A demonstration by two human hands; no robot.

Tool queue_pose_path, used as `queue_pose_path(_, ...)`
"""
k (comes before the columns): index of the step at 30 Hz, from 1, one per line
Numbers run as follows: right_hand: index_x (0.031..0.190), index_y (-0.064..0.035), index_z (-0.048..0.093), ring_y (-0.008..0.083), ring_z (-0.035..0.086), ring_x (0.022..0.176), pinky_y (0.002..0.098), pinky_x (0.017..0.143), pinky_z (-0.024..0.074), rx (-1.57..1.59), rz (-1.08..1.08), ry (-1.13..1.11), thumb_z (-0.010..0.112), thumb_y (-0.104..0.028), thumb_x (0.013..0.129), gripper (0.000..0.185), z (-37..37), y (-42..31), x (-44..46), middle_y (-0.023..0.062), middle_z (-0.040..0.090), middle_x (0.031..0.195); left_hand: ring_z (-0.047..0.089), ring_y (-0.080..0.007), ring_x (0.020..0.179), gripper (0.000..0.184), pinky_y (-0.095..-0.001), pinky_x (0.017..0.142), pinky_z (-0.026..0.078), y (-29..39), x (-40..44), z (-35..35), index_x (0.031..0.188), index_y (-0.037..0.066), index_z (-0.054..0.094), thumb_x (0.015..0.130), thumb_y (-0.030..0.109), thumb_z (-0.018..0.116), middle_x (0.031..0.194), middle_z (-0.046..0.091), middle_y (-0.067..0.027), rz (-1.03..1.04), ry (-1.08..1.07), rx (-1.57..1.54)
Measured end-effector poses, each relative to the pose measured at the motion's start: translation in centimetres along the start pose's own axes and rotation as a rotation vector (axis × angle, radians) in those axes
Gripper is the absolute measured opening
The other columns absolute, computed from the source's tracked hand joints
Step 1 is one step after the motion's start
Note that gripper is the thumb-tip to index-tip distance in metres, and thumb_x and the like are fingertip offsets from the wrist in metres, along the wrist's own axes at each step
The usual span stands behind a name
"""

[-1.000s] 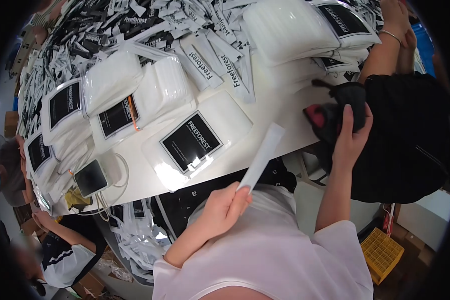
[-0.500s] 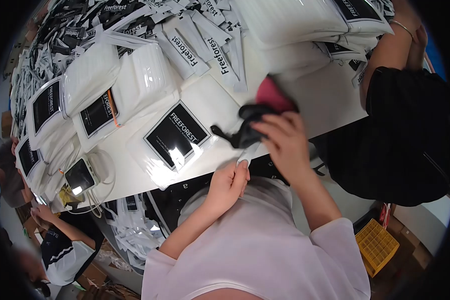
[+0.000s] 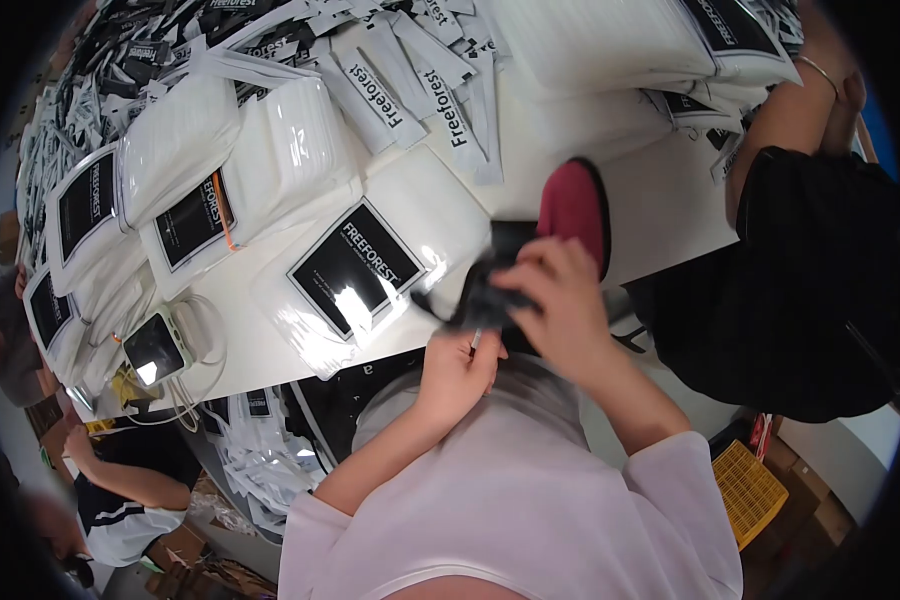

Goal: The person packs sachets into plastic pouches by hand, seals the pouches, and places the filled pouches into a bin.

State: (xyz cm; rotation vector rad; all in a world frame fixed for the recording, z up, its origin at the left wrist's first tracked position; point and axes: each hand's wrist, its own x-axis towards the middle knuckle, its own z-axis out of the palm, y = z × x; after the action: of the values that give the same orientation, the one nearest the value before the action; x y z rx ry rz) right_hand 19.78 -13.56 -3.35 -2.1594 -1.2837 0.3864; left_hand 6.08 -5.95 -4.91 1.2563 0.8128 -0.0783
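Observation:
My right hand (image 3: 562,305) is closed around a black strap-like piece (image 3: 485,290), blurred by motion, with a dark tail curling out to the left. Just beyond its fingers is a pink, rounded pad with a black edge (image 3: 570,205); whether it joins the black piece I cannot tell. My left hand (image 3: 457,375) is a closed fist at the table's front edge, directly below the black piece. A thin whitish strip (image 3: 477,340) shows at its thumb. A clear FREEFOREST bag with a black label (image 3: 355,265) lies flat to the left of both hands.
Bundles of white FREEFOREST bags (image 3: 195,215) are stacked at left, beside a phone-like device with a cable (image 3: 157,347). Loose Freeforest packets (image 3: 370,95) heap behind. More bags (image 3: 610,50) stand at back right. One person (image 3: 800,280) is at right, another (image 3: 130,480) at lower left.
My right hand has brought the black piece down and left, over my left fist. The pink pad has swung more upright and shows more of its face. My left hand has barely moved.

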Motion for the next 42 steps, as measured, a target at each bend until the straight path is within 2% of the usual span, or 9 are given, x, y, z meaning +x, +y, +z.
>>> queue_pose_path(5, 0.087, -0.0173, 0.063, 0.0228, 0.044, 0.091, 0.0407, 0.076, 0.0312, -0.227, 0.048, 0.218, 0.069, -0.006, 0.056, 0.033, -0.7, 2.4, 1.3, 0.0009, 0.048, 0.095, 0.042, -0.0058, 0.039, 0.035, -0.0219, 0.039, 0.033, 1.3, 0.0, 0.0, 0.065, 0.000, 0.054, 0.091, 0.023, 0.048, 0.045, 0.047, -0.0007, -0.137, 0.006, -0.025)
queue_pose_path(8, 0.086, -0.0187, 0.064, 0.0234, 0.043, 0.092, 0.0425, 0.077, 0.0299, -0.077, -0.014, -0.018, 0.069, -0.007, 0.057, 0.033, 0.2, -0.3, -0.6, 0.0008, 0.048, 0.093, 0.041, -0.0057, 0.038, 0.037, -0.0218, 0.039, 0.032, -1.5, 0.1, 0.1, 0.065, 0.000, 0.054, 0.092, 0.026, 0.048, 0.044, 0.046, -0.0003, 0.027, 0.013, 0.037)
queue_pose_path(12, 0.086, -0.0185, 0.063, 0.0255, 0.042, 0.092, 0.0433, 0.079, 0.0286, -0.234, 0.102, 0.165, 0.070, -0.009, 0.058, 0.031, -0.5, 1.9, 0.7, 0.0022, 0.048, 0.096, 0.043, -0.0057, 0.040, 0.030, -0.0223, 0.039, 0.034, -0.7, 0.6, 0.1, 0.065, -0.001, 0.057, 0.089, 0.013, 0.047, 0.045, 0.048, -0.0014, 0.099, 0.034, 0.104)
queue_pose_path(16, 0.089, -0.0205, 0.064, 0.0268, 0.041, 0.092, 0.0433, 0.078, 0.0285, -0.125, -0.001, -0.021, 0.068, -0.010, 0.062, 0.028, 0.7, -0.5, -1.7, 0.0023, 0.047, 0.095, 0.035, -0.0110, 0.040, 0.035, -0.0291, 0.040, 0.028, -1.7, 0.4, 0.5, 0.064, -0.001, 0.057, 0.089, 0.022, 0.052, 0.043, 0.039, -0.0058, 0.203, 0.106, 0.074)
queue_pose_path(21, 0.091, -0.0214, 0.065, 0.0255, 0.040, 0.093, 0.0419, 0.080, 0.0285, -0.183, 0.125, 0.116, 0.071, -0.008, 0.058, 0.036, -0.2, 0.8, -0.9, 0.0021, 0.047, 0.095, 0.036, -0.0124, 0.040, 0.033, -0.0293, 0.041, 0.031, -0.5, 0.3, 0.5, 0.065, -0.002, 0.058, 0.088, 0.021, 0.051, 0.043, 0.041, -0.0078, 0.048, 0.087, 0.084)
queue_pose_path(24, 0.091, -0.0209, 0.063, 0.0261, 0.041, 0.093, 0.0426, 0.081, 0.0290, -0.191, 0.052, 0.000, 0.070, -0.009, 0.060, 0.034, 0.5, -0.2, -1.8, 0.0028, 0.046, 0.097, 0.038, -0.0149, 0.039, 0.037, -0.0296, 0.041, 0.032, -2.0, 0.3, 0.6, 0.063, -0.001, 0.056, 0.090, 0.024, 0.050, 0.043, 0.041, -0.0078, 0.180, 0.098, 0.143)
queue_pose_path(29, 0.093, -0.0132, 0.061, 0.0275, 0.046, 0.093, 0.0425, 0.081, 0.0356, -0.414, 0.148, 0.310, 0.068, -0.008, 0.066, 0.028, -2.1, 5.5, 1.3, 0.0049, 0.049, 0.097, 0.047, -0.0121, 0.042, 0.027, -0.0246, 0.042, 0.037, 0.1, -0.7, -1.0, 0.070, 0.000, 0.058, 0.091, 0.013, 0.047, 0.049, 0.050, -0.0043, 0.457, -0.039, 0.199)
queue_pose_path(36, 0.104, -0.0116, 0.060, 0.0280, 0.048, 0.098, 0.0363, 0.085, 0.0397, -0.097, 0.110, 0.383, 0.068, -0.008, 0.070, 0.036, -3.5, 6.2, 2.0, 0.0110, 0.051, 0.100, 0.052, -0.0124, 0.046, 0.022, -0.0232, 0.043, 0.040, 2.9, -3.7, -3.8, 0.073, 0.000, 0.058, 0.089, 0.007, 0.046, 0.055, 0.055, -0.0039, 0.694, -0.052, 0.120)
queue_pose_path(42, 0.108, 0.0018, 0.054, 0.0253, 0.051, 0.100, 0.0331, 0.086, 0.0397, 0.085, 0.031, 0.470, 0.054, -0.010, 0.085, 0.026, -5.0, 1.2, -0.7, 0.0149, 0.054, 0.109, 0.048, -0.0131, 0.044, 0.017, -0.0246, 0.040, 0.036, 3.5, -4.4, -4.2, 0.076, 0.000, 0.060, 0.088, 0.008, 0.050, 0.054, 0.053, -0.0031, 0.800, -0.013, 0.033)
